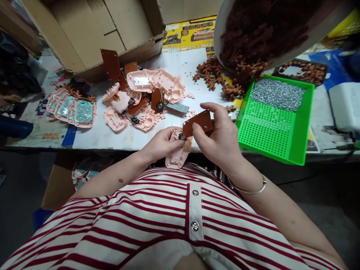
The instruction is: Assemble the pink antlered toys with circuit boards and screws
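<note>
My left hand [164, 144] is closed on a pink plastic housing half [177, 156], tilted up at the table's front edge. A small black round speaker [181, 136] sits near its upper end, by my left thumb. In my right hand [221, 138] a brown circuit board [198, 123] is pinched between thumb and fingers, just above and right of the housing. Whether wires join the board to the speaker I cannot tell. Beyond my hands lies a loose pile of pink housings [165, 84], brown boards [110, 63] and another speaker [160, 106].
Finished-looking housings with green boards [81, 111] overlap at the left. A green perforated tray [302, 129] of small silvery screws [277, 92] stands at the right. Behind it a tipped tub [221, 37] spills brown rubbery parts [209, 73]. A cardboard box [146, 50] stands at back left.
</note>
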Action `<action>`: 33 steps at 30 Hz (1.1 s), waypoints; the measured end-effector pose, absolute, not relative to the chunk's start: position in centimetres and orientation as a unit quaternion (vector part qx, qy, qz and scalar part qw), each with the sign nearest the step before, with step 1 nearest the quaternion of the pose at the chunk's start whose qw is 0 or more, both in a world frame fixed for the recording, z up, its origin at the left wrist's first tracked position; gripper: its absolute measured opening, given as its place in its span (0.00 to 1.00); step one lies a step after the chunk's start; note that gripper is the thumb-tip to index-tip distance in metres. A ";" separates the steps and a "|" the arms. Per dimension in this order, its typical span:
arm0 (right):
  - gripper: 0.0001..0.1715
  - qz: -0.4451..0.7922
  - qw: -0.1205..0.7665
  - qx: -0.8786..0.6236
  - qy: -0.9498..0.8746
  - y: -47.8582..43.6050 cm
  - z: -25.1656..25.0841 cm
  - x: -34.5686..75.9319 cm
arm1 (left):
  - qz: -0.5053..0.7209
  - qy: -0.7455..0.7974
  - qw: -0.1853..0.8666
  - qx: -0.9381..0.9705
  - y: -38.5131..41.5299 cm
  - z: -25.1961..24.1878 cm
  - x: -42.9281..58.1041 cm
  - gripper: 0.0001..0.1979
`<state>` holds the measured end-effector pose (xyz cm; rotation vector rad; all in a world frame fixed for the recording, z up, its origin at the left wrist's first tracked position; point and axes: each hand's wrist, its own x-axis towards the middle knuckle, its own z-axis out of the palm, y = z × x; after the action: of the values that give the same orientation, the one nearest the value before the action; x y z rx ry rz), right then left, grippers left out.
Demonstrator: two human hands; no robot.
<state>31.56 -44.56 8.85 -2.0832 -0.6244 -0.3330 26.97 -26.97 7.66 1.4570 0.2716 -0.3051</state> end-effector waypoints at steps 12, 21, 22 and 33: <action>0.18 -0.086 0.533 -0.821 -0.186 -46.4 7.1 31.4 | -0.176 0.148 0.747 0.623 -26.6 7.0 27.3 0.19; 0.19 -0.107 0.493 -0.849 -0.158 -46.1 7.7 31.1 | -0.063 0.084 0.600 0.793 -27.1 7.8 27.0 0.15; 0.19 -0.111 0.497 -0.844 -0.166 -46.0 7.8 31.1 | -0.062 0.082 0.582 0.807 -27.1 7.9 27.0 0.16; 0.24 -0.054 0.534 -0.813 -0.224 -45.1 7.5 31.5 | -0.098 0.079 0.649 0.751 -27.1 8.1 27.2 0.15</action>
<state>31.53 -45.07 7.49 -1.9378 -0.5346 -0.1292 27.16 -27.12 8.07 1.7064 0.1788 -0.2226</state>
